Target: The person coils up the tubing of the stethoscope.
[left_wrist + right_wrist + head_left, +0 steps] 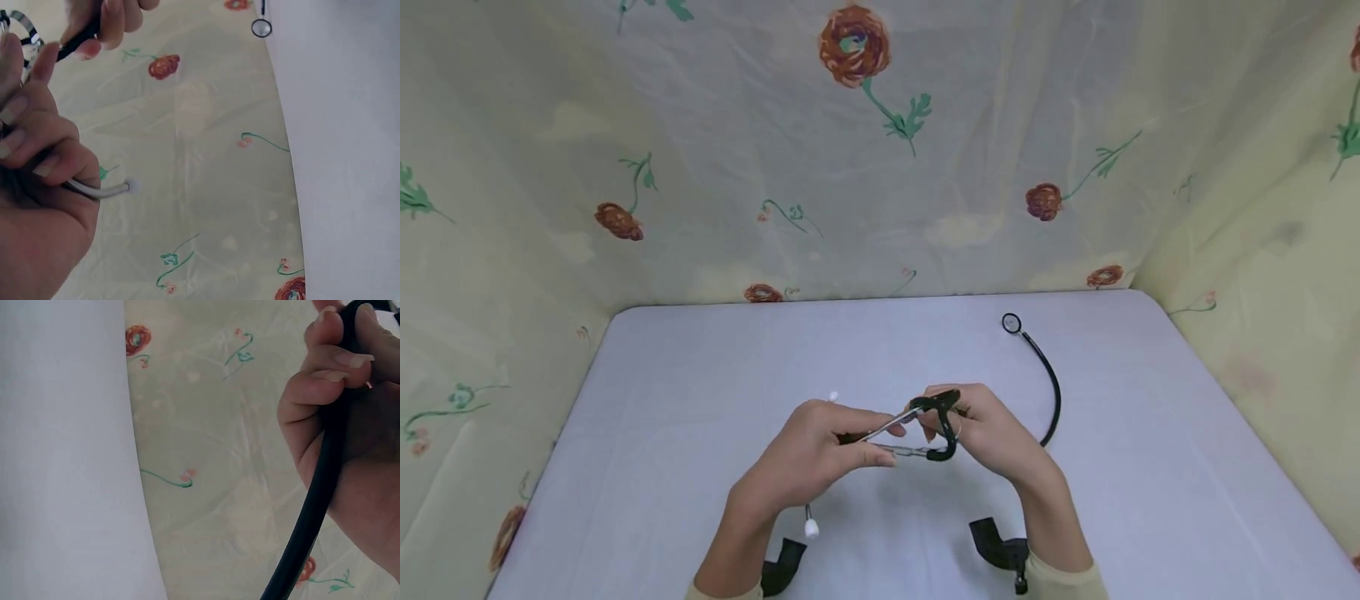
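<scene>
A black stethoscope (1054,385) is held up over the white table by both hands. My left hand (801,457) grips its metal ear tubes (906,451), curled fingers around them. One white ear tip (811,527) hangs below that hand, and the other (833,397) peeks out above it. Where the black tubing forks, my right hand (1003,435) pinches it between thumb and fingers; the right wrist view shows the tubing (312,519) running down past the palm. Beyond the right hand, the tubing curves away to the round chest piece (1011,323) near the table's far edge.
The table (700,367) has a white cover and rounded far corners. Flower-printed curtains (737,150) hang behind it and along both sides. Black curved mounts (996,546) sit by both wrists.
</scene>
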The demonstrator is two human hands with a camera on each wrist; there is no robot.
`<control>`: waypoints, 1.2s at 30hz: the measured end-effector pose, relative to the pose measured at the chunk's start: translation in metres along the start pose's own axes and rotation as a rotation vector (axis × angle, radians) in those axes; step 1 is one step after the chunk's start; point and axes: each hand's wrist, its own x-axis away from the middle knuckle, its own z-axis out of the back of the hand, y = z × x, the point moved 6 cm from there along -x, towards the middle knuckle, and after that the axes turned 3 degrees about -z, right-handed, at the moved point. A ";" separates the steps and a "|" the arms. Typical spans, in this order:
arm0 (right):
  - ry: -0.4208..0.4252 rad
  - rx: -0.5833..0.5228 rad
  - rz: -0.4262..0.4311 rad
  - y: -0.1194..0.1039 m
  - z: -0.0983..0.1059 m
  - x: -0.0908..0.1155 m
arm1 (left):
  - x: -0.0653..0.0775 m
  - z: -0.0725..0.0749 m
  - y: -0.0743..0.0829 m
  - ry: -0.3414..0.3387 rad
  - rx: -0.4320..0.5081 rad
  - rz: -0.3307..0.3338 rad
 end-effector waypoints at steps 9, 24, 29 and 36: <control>-0.078 0.131 -0.115 0.002 -0.014 -0.003 | -0.001 0.012 -0.019 0.204 -0.181 0.125; -0.089 0.212 -0.100 -0.006 -0.008 0.008 | 0.003 0.026 -0.040 0.254 -0.569 0.276; -0.072 0.225 -0.051 -0.009 0.000 0.013 | 0.001 0.013 -0.039 0.138 -0.575 0.253; -0.018 0.196 0.066 -0.012 0.011 0.018 | 0.002 -0.006 -0.024 -0.031 -0.561 0.225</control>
